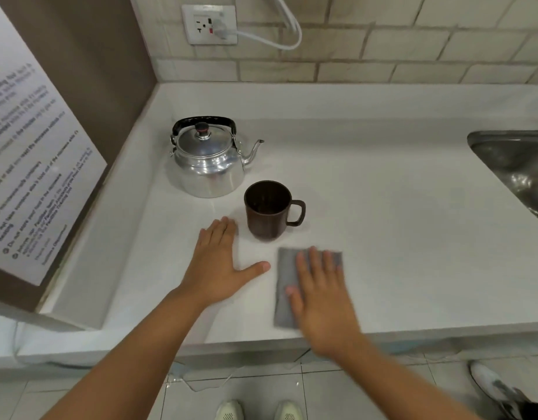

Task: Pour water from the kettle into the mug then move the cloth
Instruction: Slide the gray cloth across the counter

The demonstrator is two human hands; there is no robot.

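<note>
A shiny metal kettle [208, 160] with a black handle stands at the back left of the white counter, its spout pointing right. A dark brown mug [269, 210] stands upright just in front of it, handle to the right. A grey folded cloth [284, 286] lies near the counter's front edge. My right hand [320, 295] lies flat on the cloth with fingers spread, covering most of it. My left hand [219, 262] rests flat on the counter, left of the cloth and beside the mug, holding nothing.
A steel sink [516, 165] is sunk into the counter at the far right. A brown side panel with a printed notice [34, 165] closes off the left. A wall socket with a white cable [210, 24] sits on the tiled wall behind. Shoes show on the floor below.
</note>
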